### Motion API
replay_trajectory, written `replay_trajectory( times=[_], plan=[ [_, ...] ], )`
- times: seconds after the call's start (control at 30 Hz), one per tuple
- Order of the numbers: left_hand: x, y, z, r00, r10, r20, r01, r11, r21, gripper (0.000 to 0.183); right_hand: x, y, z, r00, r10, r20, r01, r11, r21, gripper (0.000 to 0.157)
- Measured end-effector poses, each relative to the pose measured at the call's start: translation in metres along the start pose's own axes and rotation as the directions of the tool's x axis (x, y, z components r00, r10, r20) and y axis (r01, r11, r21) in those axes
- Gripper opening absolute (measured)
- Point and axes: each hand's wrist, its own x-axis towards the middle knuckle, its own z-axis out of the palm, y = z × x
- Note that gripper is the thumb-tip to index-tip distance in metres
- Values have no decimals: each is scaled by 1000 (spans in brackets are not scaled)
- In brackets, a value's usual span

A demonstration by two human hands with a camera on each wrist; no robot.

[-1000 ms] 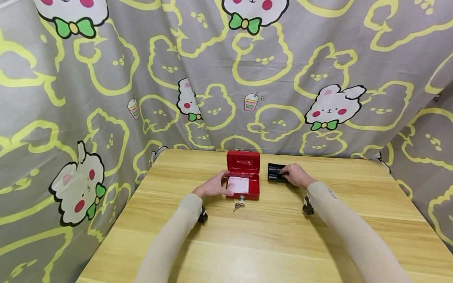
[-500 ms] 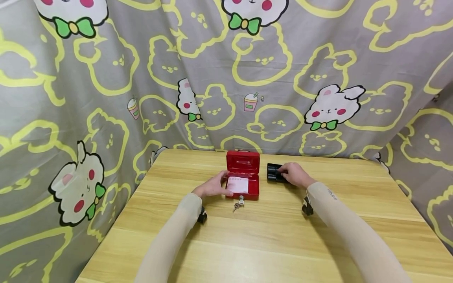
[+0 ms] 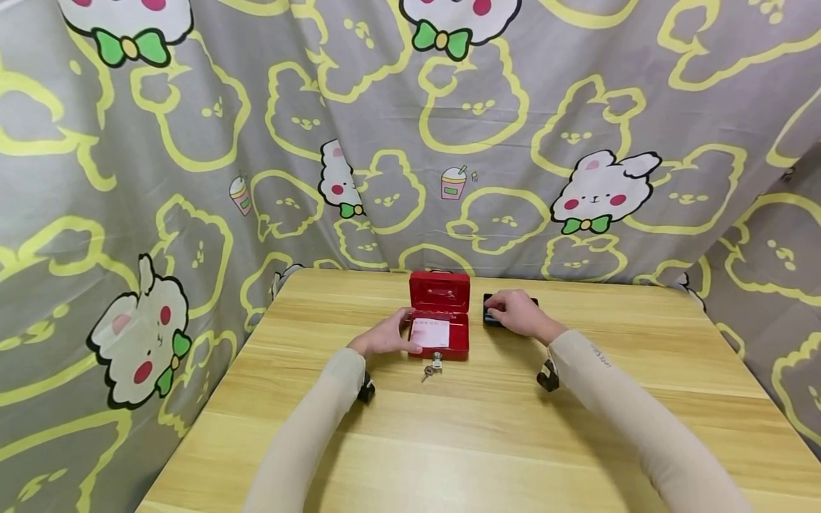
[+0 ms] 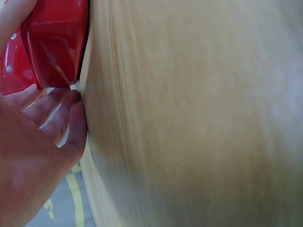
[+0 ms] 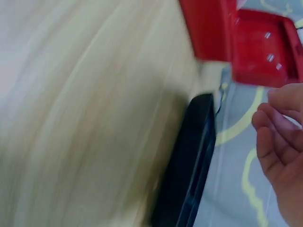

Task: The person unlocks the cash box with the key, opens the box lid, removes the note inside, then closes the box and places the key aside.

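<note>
A red cash box [image 3: 457, 340] stands on the table with its lid [image 3: 440, 292] raised. A pale printed paper slip [image 3: 431, 333] lies inside. Keys [image 3: 428, 372] hang at the lock in the box's front. My left hand [image 3: 387, 333] grips the box's left end, thumb at the front corner and fingers round the back, as the left wrist view [image 4: 57, 118] also shows. A black compartment tray [image 5: 189, 165] lies right of the box. My right hand [image 3: 521, 313] is raised over it with fingers bent together; I cannot tell whether something small is between the fingertips.
The wooden table [image 3: 410, 442] reaches back to a grey curtain [image 3: 385, 107] with yellow cartoon outlines, which also hangs at both sides. The raised lid stands near the table's back edge. A black wrist camera [image 3: 548, 375] sits under my right wrist.
My right hand has lifted from inside the black tray and shifted left, toward the cash box. My left hand has stayed at the box, which has not moved on the table.
</note>
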Motion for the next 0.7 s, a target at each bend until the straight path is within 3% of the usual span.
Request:
replay_trajectory(
  times=[0.27,0.47,0.7],
  plan=[
    [0,0,-1,1000,-3,8,3,1000,8,96,8,-35,11,986,116,120,-136,976,170,21],
    [1,0,-1,1000,12,6,-12,1000,17,95,15,-51,25,956,187,228,-254,916,312,26],
    [1,0,0,1000,14,5,-14,1000,18,94,21,-61,40,919,262,295,-365,848,384,25]
  ],
)
